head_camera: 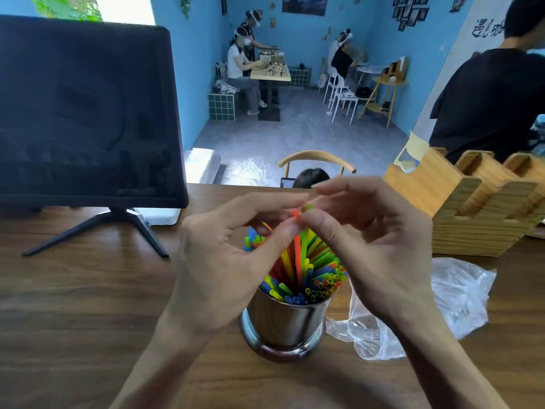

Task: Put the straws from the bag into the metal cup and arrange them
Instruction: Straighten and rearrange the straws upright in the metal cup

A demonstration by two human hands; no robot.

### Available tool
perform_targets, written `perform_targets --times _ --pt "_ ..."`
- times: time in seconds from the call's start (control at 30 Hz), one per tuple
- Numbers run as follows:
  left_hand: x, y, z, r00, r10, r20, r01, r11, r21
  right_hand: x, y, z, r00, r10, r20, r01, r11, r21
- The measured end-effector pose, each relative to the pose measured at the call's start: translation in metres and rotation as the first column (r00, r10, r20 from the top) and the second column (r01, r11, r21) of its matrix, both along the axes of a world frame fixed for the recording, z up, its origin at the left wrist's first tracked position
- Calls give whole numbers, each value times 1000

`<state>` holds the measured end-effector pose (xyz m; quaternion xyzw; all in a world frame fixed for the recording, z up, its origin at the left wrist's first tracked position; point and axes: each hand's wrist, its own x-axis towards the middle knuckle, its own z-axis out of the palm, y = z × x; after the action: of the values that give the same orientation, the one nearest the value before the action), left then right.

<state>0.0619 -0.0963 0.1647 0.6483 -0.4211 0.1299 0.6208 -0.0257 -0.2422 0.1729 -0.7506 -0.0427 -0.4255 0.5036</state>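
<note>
A shiny metal cup point(284, 323) stands on the wooden table near me, packed with several coloured straws point(306, 276) in yellow, green, blue, red and orange. Most lean toward me; a few stand taller. Above the cup, my left hand point(227, 261) pinches the top of an orange straw between thumb and fingers. My right hand point(374, 249) meets it from the right, its thumb and fingers pinching the tips of a green straw. The clear plastic bag point(448, 302) lies crumpled on the table right of the cup, and I see no straws in it.
A dark monitor point(85, 113) on a black stand point(97, 228) fills the left of the table. A wooden holder point(472, 208) sits at the right, behind the bag. Beyond the table edge are a chair back, a person in black at right, and seated people farther off.
</note>
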Motion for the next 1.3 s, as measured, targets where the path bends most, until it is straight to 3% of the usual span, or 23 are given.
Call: perform_targets --times 0.2,0.33,0.47,0.57,0.63,0.8,0.97,1.1,1.2,1.3 --pt "6 -6 17 998 14 58 -12 999 -31 11 -4 14 996 81 38 -87 975 206" --pt "7 -6 25 994 31 109 -26 999 -41 12 -9 13 986 163 47 -169 961 218" --pt "10 -5 37 999 -25 -45 17 984 -175 14 -14 1 969 241 -59 -230 962 150" --pt "22 2 52 996 -56 -68 35 961 -276 18 -16 -8 947 245 -207 -240 969 52" --pt "31 7 61 993 -61 -102 25 946 -322 17 -17 -11 956 206 -209 -207 978 17" --pt "45 13 59 978 -23 -206 -57 926 -372 12 -18 -8 953 251 -173 -230 964 132" --pt "47 11 41 918 -49 -394 -132 898 -420 1 -25 -11 968 168 -184 -148 982 118" --pt "42 14 17 826 -117 -552 -100 932 -348 -8 -34 2 997 56 -61 -33 943 330" --pt "34 13 -4 744 -190 -641 23 966 -259 -9 -45 13 998 42 37 -55 865 499" --pt "21 8 -15 712 -238 -661 124 969 -216 -4 -53 19 993 47 105 -98 829 550"
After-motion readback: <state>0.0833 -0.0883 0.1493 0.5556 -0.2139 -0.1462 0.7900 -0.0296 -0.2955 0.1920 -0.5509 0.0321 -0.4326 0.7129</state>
